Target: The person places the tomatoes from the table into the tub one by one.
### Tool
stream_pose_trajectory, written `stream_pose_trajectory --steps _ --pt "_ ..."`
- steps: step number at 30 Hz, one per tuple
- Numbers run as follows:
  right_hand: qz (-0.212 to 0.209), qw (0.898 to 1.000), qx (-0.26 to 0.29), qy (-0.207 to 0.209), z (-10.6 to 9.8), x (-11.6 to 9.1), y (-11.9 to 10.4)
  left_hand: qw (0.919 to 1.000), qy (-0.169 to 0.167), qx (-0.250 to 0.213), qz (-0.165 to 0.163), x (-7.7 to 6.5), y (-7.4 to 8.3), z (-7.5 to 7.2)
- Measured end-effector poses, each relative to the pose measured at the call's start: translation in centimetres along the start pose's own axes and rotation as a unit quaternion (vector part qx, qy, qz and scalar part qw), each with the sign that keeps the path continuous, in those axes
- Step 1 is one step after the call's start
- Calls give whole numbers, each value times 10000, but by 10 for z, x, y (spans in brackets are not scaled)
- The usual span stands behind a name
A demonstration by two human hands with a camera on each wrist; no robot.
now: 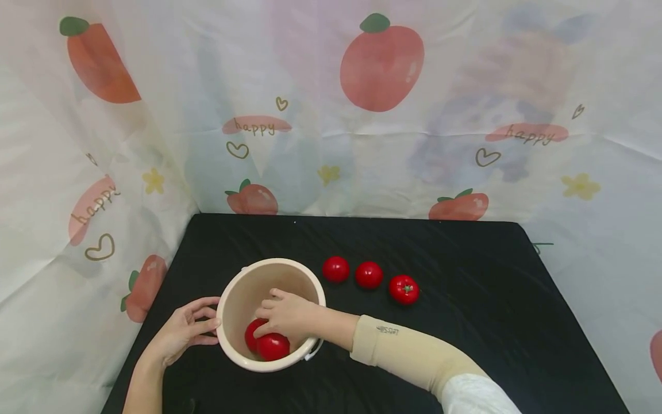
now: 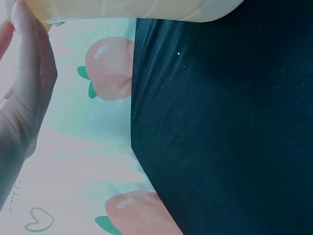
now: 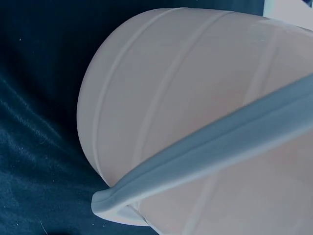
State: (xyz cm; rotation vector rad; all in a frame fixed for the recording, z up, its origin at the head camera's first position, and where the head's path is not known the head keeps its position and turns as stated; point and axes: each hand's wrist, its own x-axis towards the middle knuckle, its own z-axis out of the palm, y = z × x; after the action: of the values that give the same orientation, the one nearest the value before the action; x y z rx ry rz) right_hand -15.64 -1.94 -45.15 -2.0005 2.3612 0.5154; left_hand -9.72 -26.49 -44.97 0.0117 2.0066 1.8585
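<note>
A cream bucket stands upright at the front left of the table. My left hand holds it by the rim on the left side, thumb at the lip. In the left wrist view, that hand reaches up to the bucket wall. My right hand is inside the bucket, its fingers spread loosely. Its thumb overlaps the rear red tomato; another tomato lies just in front. The right wrist view shows only the bucket's ribbed outside and its handle, with the hand hidden.
Three red tomatoes sit right of the bucket in a slanting row: one nearest it, one in the middle and one with its green stem up. A black cloth covers the table. A printed curtain hangs behind.
</note>
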Motion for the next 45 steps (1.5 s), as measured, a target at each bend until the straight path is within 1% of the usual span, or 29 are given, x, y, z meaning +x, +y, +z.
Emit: stream_pose_trajectory --steps 4,10,18,23,37,45 --pt "-111 9998 -112 -90 1 0 0 10000 5 36 27 0 0 0" --pt "-220 9986 -282 -401 0 2 2 10000 13 68 67 0 0 0" --pt "-397 9951 -541 -723 -2 6 3 10000 41 72 2 -1 1 0" --pt "-380 9932 -593 -932 -3 8 1 10000 15 10 18 -2 0 0" --pt "-322 9879 -796 -1292 -2 7 -3 9999 -67 -145 26 -1 -2 0" --pt "-332 9877 -734 -1339 -1 8 -3 9998 -79 -135 78 -1 -2 0"
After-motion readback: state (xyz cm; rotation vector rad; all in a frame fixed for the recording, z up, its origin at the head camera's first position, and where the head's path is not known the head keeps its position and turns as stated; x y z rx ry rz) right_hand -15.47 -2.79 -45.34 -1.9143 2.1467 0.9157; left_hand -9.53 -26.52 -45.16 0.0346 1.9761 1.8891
